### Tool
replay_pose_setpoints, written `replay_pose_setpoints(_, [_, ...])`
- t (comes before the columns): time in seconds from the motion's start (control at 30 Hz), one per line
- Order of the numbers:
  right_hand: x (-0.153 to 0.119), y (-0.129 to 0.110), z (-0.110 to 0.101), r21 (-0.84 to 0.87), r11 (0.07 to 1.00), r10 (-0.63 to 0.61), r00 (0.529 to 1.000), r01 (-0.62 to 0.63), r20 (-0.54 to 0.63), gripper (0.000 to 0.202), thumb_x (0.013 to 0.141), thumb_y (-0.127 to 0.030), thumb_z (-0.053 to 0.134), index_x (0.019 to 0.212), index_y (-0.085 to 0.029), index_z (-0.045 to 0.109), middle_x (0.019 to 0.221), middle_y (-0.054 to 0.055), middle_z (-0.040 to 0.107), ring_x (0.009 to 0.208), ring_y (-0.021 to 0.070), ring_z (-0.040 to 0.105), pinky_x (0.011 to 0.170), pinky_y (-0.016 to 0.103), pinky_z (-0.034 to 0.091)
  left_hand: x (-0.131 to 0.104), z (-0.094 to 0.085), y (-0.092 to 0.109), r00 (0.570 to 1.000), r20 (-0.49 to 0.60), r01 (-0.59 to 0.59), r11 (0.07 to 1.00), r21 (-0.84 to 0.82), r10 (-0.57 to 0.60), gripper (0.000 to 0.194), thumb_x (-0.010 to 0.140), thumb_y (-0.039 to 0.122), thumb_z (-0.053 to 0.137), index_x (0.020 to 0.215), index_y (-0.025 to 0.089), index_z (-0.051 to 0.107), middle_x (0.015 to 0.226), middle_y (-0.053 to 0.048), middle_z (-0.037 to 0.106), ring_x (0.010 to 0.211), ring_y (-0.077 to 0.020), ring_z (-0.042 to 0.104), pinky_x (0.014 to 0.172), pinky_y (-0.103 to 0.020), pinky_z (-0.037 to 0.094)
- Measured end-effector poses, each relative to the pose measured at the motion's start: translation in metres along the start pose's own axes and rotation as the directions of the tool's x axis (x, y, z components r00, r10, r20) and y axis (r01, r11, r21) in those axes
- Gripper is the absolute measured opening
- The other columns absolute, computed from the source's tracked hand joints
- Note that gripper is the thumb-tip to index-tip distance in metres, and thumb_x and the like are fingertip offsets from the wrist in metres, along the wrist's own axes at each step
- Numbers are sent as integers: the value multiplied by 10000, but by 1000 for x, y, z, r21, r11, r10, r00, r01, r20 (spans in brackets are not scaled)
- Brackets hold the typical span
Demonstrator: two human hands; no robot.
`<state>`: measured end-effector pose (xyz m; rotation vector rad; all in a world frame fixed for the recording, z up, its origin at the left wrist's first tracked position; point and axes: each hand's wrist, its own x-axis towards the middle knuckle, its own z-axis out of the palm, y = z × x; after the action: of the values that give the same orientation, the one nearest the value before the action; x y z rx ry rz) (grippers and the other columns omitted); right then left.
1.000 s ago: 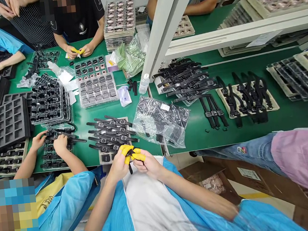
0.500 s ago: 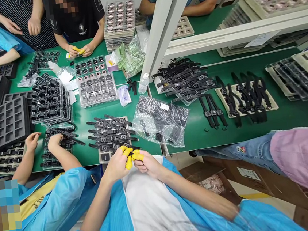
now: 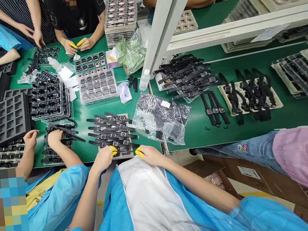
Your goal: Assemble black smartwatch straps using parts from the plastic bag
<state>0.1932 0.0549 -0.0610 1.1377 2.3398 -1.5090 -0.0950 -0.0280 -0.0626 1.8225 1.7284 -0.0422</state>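
As bare forearms reach forward from blue sleeves in the head view, the left hand curls its yellow-tipped fingers beside black watches on a tray; the right hand, palm down and apart, bunches its fingers near a strap end. Whether either pinches anything cannot be told. The bag's label is illegible.

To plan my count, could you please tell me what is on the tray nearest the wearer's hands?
Black-strapped watches lie on the tray in slanting rows, with straps past its edges. A little of its pale rim shows; whatever it holds beneath the watches is covered.
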Motion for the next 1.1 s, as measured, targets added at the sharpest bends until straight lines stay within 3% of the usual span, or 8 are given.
replay_pose_setpoints(0.13, [17, 10, 13, -240, 968, 116, 983, -79, 145, 343, 1071, -322, 412, 1111, -184, 724, 1131, 137, 755, 1007, 246, 702, 790, 287, 416, 18, 16, -13, 999, 46, -23, 991, 132, 17, 225, 899, 22, 495, 939, 174, 657, 993, -126, 710, 984, -286, 667, 907, -399, 474])
replay_pose_setpoints(0.27, [32, 16, 32, -308, 943, 180, 970, -122, 166, 258, 1015, -257, 511, 1103, -138, 722, 1123, 193, 755, 1022, 285, 713, 801, 312, 435, 33, 36, -7, 997, 39, -72, 982, 173, 66, 219, 932, 49, 490, 980, 172, 664, 1034, -125, 688, 1046, -285, 619, 932, -411, 443])
replay_pose_setpoints(0.37, [34, 23, 37, -326, 932, 215, 965, -156, 153, 247, 1000, -286, 550, 1097, -144, 726, 1137, 196, 752, 1046, 288, 711, 820, 317, 451, 33, 47, -4, 997, -4, -76, 976, 206, 78, 224, 970, 100, 475, 1039, 176, 674, 1095, -139, 660, 1128, -299, 565, 995, -447, 415])
replay_pose_setpoints(0.47, [35, 34, 28, -319, 923, 262, 959, -216, 110, 314, 1001, -415, 569, 1043, -149, 731, 1083, 191, 758, 1008, 295, 717, 803, 325, 466, 22, 59, -4, 992, -129, 26, 969, 246, 6, 221, 1003, 184, 474, 1070, 153, 682, 1174, -187, 635, 1204, -346, 506, 1052, -526, 378])
replay_pose_setpoints(0.63, [59, 58, -7, -242, 882, 376, 914, -404, -155, 368, 1068, -378, 413, 1178, -128, 659, 1157, 197, 716, 1059, 287, 690, 866, 344, 473, -3, 80, 4, 966, -225, 192, 943, 273, -131, 319, 1025, 262, 443, 1066, 94, 712, 1112, -231, 656, 1092, -384, 525, 909, -534, 434])
replay_pose_setpoints(0.8, [103, 74, -26, -82, 836, 466, 781, -542, -415, 428, 1073, -341, 373, 1392, -79, 485, 1440, 263, 515, 1284, 325, 558, 994, 387, 449, -2, 85, 18, 957, -164, 275, 923, 269, -238, 350, 1002, 275, 471, 1129, 56, 712, 1125, -247, 660, 1105, -401, 518, 885, -531, 434])
replay_pose_setpoints(0.93, [125, 83, -28, 44, 822, 525, 725, -568, -445, 391, 1034, -299, 464, 1364, -92, 499, 1411, 245, 535, 1261, 315, 568, 994, 379, 447, 6, 82, 20, 955, -162, 280, 935, 217, -249, 305, 984, 186, 445, 1033, 72, 723, 1097, -242, 664, 1113, -385, 540, 919, -525, 429])
replay_pose_setpoints(1.1, [112, 97, -35, 203, 802, 595, 729, -561, -338, 268, 948, -238, 575, 1186, -120, 607, 1201, 195, 664, 1068, 281, 649, 872, 338, 469, -5, 73, 5, 945, -174, 291, 955, 60, -277, 176, 924, 147, 527, 1001, 130, 684, 1087, -196, 684, 1119, -346, 590, 943, -474, 467])
